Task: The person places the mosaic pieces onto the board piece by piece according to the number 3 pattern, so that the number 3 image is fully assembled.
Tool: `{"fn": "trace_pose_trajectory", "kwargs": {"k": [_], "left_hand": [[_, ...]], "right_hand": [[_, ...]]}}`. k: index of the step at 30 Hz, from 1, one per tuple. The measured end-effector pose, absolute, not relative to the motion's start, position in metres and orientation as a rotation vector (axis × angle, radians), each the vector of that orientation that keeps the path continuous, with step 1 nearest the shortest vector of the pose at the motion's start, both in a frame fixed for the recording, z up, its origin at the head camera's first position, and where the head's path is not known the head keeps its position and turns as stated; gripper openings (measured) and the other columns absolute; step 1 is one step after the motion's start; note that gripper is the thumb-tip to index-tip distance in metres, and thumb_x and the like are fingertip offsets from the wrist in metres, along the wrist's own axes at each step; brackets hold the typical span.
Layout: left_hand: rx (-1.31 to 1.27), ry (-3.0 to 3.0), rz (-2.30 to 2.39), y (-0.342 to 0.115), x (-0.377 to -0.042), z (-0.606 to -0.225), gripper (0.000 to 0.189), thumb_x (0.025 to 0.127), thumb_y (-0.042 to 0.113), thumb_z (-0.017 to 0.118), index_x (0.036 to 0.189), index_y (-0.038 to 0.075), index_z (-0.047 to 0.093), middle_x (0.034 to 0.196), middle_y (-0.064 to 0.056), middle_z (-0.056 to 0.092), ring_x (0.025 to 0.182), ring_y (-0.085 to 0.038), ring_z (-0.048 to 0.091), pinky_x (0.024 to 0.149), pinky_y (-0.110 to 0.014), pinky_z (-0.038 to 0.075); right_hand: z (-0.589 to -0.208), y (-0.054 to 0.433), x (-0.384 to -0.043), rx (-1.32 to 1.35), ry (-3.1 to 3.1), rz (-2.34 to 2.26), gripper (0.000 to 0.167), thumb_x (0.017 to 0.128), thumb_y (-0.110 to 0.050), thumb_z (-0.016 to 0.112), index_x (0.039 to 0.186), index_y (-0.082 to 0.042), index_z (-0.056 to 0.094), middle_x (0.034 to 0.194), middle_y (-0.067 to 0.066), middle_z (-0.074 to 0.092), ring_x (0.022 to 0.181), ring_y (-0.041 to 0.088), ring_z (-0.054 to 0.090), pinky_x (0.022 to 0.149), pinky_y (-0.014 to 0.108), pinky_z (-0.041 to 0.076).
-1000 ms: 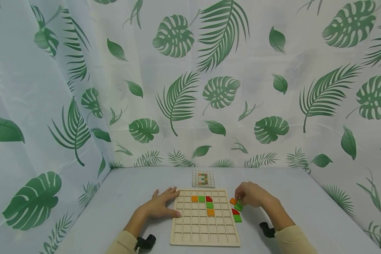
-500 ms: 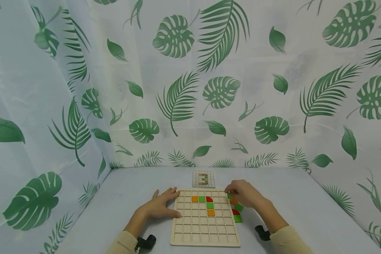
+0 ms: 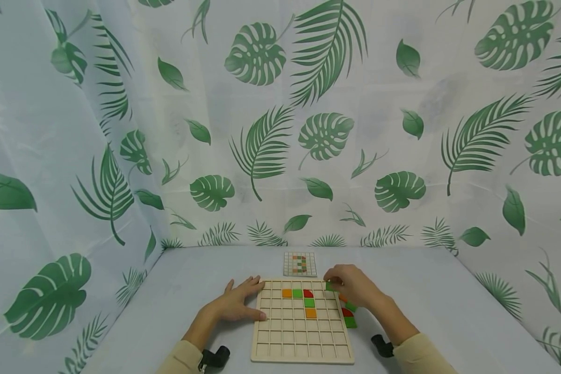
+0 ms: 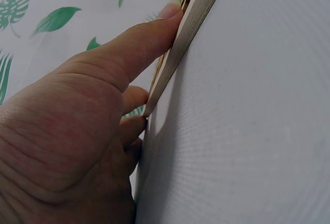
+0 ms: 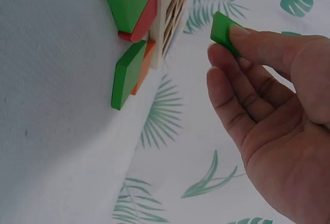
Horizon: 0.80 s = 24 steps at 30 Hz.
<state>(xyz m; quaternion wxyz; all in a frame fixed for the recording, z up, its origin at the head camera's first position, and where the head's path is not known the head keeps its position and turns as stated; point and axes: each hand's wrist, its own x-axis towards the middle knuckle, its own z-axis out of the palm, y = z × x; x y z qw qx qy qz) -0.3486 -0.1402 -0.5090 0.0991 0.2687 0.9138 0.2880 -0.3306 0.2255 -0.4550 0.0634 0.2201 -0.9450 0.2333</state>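
A pale wooden grid board (image 3: 290, 337) lies on the table. Set in its cells are an orange square tile (image 3: 287, 293), a green tile (image 3: 297, 293), a red rounded tile (image 3: 308, 294), then a second green tile (image 3: 309, 302) and an orange one (image 3: 310, 313) below. My left hand (image 3: 236, 301) rests on the board's left edge, thumb on the rim, fingers spread. Between thumb and fingertips my right hand (image 3: 355, 284) pinches a green square tile (image 5: 223, 31), raised over the board's upper right corner.
Beside the board's right edge lie loose tiles: a green one (image 5: 129, 74) by an orange one (image 5: 143, 68), and another green (image 5: 129, 0) by a red one (image 5: 147, 15). A small pattern card (image 3: 299, 264) lies behind the board. A leaf-printed curtain (image 3: 271, 156) hangs behind the table.
My right hand has picked up a green tile from the loose ones at the right and carried it left to the board's upper right corner. The left hand stays put.
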Motion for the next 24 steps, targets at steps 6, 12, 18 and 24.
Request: {"fn": "trace_pose_trajectory", "kwargs": {"k": [6,12,18,24], "left_hand": [[0.786,2.705,0.848,-0.140,-0.348,-0.508,0.097,0.083,0.061,0.079,0.161,0.017,0.040,0.172,-0.008,0.028,0.162,-0.033,0.017,0.125,-0.070,-0.007],[0.782,2.701,0.867,-0.139,-0.346,-0.506,0.097,0.083,0.059,0.080,0.161,0.016,0.041,0.172,-0.009,0.028,0.162,-0.034,0.017,0.125,-0.071,-0.008],[0.780,2.705,0.869,-0.138,-0.346,-0.506,0.097,0.083,0.058,0.081,0.161,0.016,0.041,0.172,-0.010,0.028,0.162,-0.035,0.017,0.125,-0.071,-0.007],[0.775,2.703,0.870,-0.138,-0.346,-0.506,0.098,0.082,0.058,0.081,0.161,0.016,0.041,0.172,-0.009,0.028,0.162,-0.035,0.017,0.125,-0.071,-0.008]], "right_hand": [[-0.453,0.222,-0.329,0.698,-2.830,0.727,0.017,0.093,-0.001,0.074,0.107,-0.008,0.079,0.095,-0.006,0.072,0.083,0.006,0.064,0.075,0.027,0.058],[-0.453,0.218,-0.329,0.759,-2.809,0.775,0.017,0.094,-0.003,0.073,0.109,-0.009,0.079,0.098,-0.003,0.074,0.083,0.005,0.063,0.075,0.025,0.058],[-0.454,0.213,-0.329,0.798,-2.804,0.821,0.016,0.096,-0.005,0.072,0.110,-0.009,0.079,0.098,-0.004,0.073,0.084,0.004,0.063,0.074,0.023,0.058],[-0.455,0.206,-0.327,0.820,-2.810,0.870,0.019,0.096,-0.001,0.071,0.112,-0.007,0.079,0.100,-0.005,0.074,0.086,0.006,0.065,0.075,0.024,0.059]]}}
